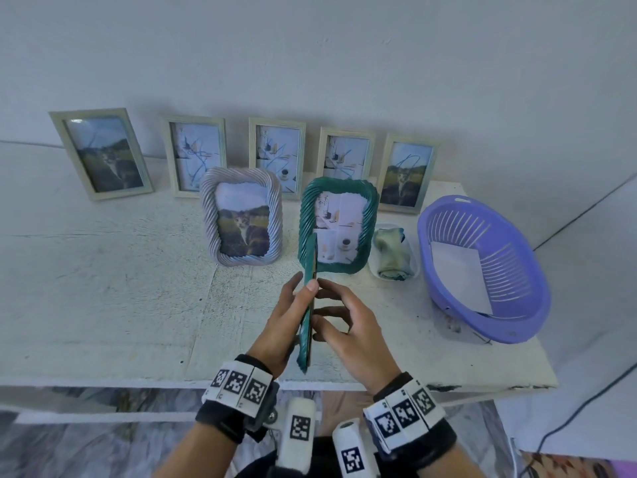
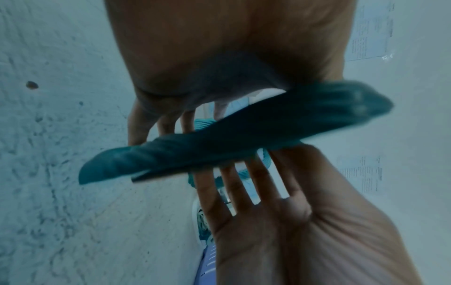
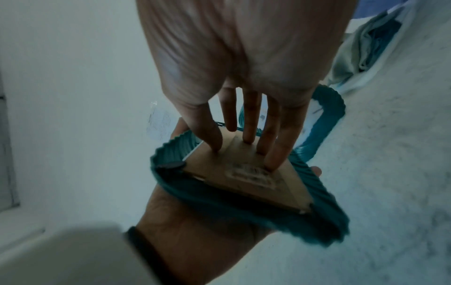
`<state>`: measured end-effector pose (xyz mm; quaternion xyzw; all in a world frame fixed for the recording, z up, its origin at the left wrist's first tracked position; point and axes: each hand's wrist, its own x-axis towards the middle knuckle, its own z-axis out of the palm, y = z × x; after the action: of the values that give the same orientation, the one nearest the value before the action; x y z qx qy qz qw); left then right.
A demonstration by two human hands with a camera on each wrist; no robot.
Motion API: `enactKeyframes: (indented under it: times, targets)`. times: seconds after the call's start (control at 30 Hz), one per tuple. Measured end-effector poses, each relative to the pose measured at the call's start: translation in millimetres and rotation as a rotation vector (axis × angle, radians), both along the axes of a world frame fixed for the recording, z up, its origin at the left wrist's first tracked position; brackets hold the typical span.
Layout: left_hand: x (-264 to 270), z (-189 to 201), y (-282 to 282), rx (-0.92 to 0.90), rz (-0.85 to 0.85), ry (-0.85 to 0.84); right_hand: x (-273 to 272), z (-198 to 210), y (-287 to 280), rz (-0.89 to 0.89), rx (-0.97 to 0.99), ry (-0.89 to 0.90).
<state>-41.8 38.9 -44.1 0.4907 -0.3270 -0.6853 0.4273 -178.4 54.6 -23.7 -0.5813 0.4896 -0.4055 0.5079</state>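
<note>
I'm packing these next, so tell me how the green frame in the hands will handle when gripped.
The green frame probably stays stiff: it keeps its shape held edge-up by the left hand. Its ribbed rim likely resists slipping. The cardboard back, where the straight fingers of the right hand press, looks thin and may flex.

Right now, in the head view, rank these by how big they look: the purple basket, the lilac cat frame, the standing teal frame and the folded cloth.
1. purple basket
2. lilac cat frame and standing teal frame: these look about alike, so they are not ranked
3. folded cloth
</note>
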Motion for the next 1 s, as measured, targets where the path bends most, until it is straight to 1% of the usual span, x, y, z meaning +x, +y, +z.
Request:
enactKeyframes:
  times: [0.1, 0.23, 0.33, 0.4, 0.5, 0.53, 0.57, 0.6, 0.63, 0.7, 0.77, 0.8, 0.83, 0.9, 0.97, 1.0]
  targets:
    - [0.0, -1.0, -2.0, -0.012, -0.027, 0.022, -4.0, 6.0, -4.5, 0.021, -0.083, 0.116]
    - [2.9, 8.4, -6.4, -0.088, 0.018, -0.076, -18.2, 15.2, -12.8, 0.014, -0.235, 0.367]
    - [7.9, 17.2, -7.3, -0.094, -0.004, -0.130, -37.4, 21.0, -22.2, -0.015, -0.324, 0.525]
    - [7.8, 22.7, -8.0, -0.085, -0.020, -0.180, -48.6, 26.7, -27.7, -0.020, -0.388, 0.668]
    - [-1.5, 27.8, -7.9, -0.112, -0.028, -0.233, -50.4, 31.0, -28.6, -0.020, -0.424, 0.938]
    - [-5.3, 26.9, -8.0, -0.114, -0.019, -0.247, -47.8, 30.8, -27.3, -0.046, -0.418, 0.976]
    - [-9.1, 25.7, -8.1, -0.123, -0.004, -0.263, -45.6, 28.7, -25.9, -0.074, -0.403, 0.965]
    - [-13.0, 23.6, -8.4, -0.141, 0.014, -0.287, -44.4, 26.4, -24.5, -0.097, -0.371, 0.894]
    - [-15.6, 22.3, -7.7, -0.162, 0.026, -0.329, -42.7, 24.4, -23.1, -0.117, -0.305, 0.752]
    - [-22.1, 24.8, -6.9, -0.218, 0.042, -0.469, -42.2, 27.5, -23.3, -0.168, -0.064, 0.327]
    - [-27.2, 27.5, -4.8, -0.295, 0.058, -0.597, -42.6, 32.9, -24.7, -0.187, 0.257, -0.134]
    - [-29.2, 28.3, -3.7, -0.328, 0.072, -0.628, -45.0, 32.3, -27.3, -0.178, 0.370, -0.294]
    - [-30.4, 29.2, -2.8, -0.347, 0.097, -0.628, -48.7, 30.0, -30.9, -0.170, 0.431, -0.377]
    - [-28.9, 30.7, -0.9, -0.313, 0.182, -0.538, -56.5, 26.3, -36.9, -0.169, 0.480, -0.440]
    - [-22.1, 34.3, -3.2, -0.174, 0.254, -0.367, -66.4, 20.9, -42.7, -0.164, 0.491, -0.490]
    - [-17.9, 35.6, -5.5, -0.080, 0.244, -0.251, -70.0, 19.3, -44.3, -0.141, 0.502, -0.513]
